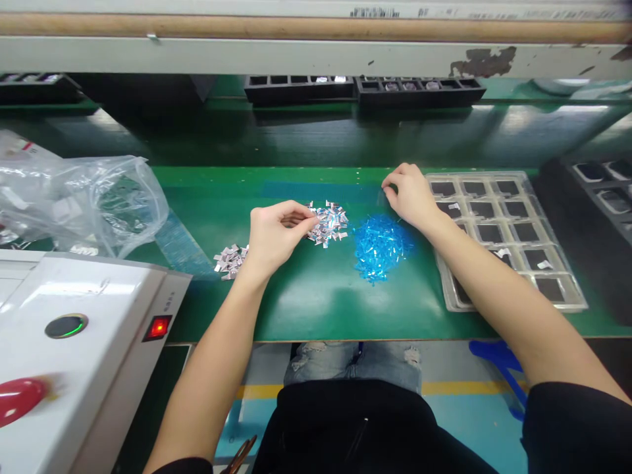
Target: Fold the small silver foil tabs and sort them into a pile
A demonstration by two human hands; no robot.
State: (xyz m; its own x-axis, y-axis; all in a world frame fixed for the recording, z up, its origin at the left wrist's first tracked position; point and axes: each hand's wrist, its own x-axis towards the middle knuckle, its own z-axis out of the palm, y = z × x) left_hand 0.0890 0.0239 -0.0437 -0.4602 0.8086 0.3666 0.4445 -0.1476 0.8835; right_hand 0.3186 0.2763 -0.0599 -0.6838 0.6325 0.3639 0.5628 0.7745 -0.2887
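Observation:
My left hand (pixel 276 234) hovers over the green bench with its fingers pinched at the edge of a pile of small silvery metal pieces (pixel 330 224); what it pinches is too small to name. A second, smaller heap of the same pieces (pixel 229 259) lies to its left. My right hand (pixel 409 191) is curled, fingertips pinched together, just left of a clear compartment tray (pixel 494 299). A pile of small blue plastic strips (pixel 379 245) lies between the two hands.
A crumpled clear plastic bag (pixel 83 201) sits at the left. A white machine (pixel 83 342) with a lit red switch (pixel 158 327) and red button (pixel 20 398) fills the lower left. Black trays (pixel 363 89) stand at the back, another black tray (pixel 600 184) at the right.

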